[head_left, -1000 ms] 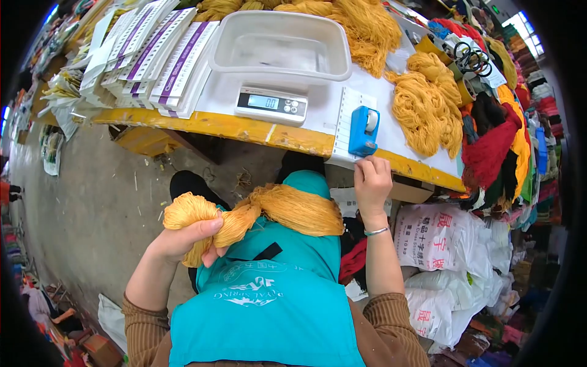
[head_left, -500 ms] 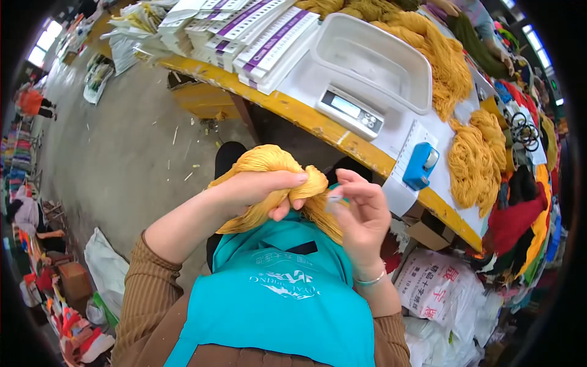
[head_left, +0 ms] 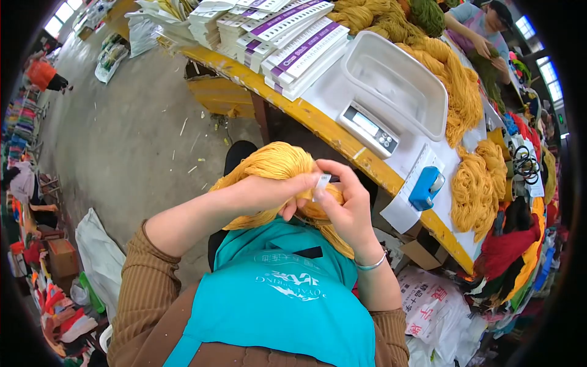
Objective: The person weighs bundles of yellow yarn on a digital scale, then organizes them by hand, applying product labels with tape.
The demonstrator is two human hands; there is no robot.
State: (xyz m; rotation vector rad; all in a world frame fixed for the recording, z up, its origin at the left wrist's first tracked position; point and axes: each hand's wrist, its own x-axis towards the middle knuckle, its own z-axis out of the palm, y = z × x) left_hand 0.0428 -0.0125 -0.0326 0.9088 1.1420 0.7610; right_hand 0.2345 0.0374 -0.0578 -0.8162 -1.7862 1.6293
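A thick yellow yarn skein point(head_left: 269, 162) lies over my lap in front of the teal apron point(head_left: 275, 300). My left hand point(head_left: 269, 194) is closed around its upper part, the thumb pointing right. Against the skein's right side, my right hand point(head_left: 348, 205) pinches a small white label point(head_left: 322, 181) between thumb and fingers, and the left thumb tip meets the label. Some fingertips are hidden behind the yarn.
On the yellow-edged table point(head_left: 367, 160) are a digital scale point(head_left: 369, 129), a clear plastic tub point(head_left: 397, 82), card stacks point(head_left: 306, 52), a blue tape dispenser point(head_left: 426, 188) and yellow skeins point(head_left: 480, 186). A co-worker point(head_left: 483, 30) handles green yarn beyond.
My right hand has moved left, bringing the white label against the skein and the left thumb. The view has shifted, showing more of the co-worker.
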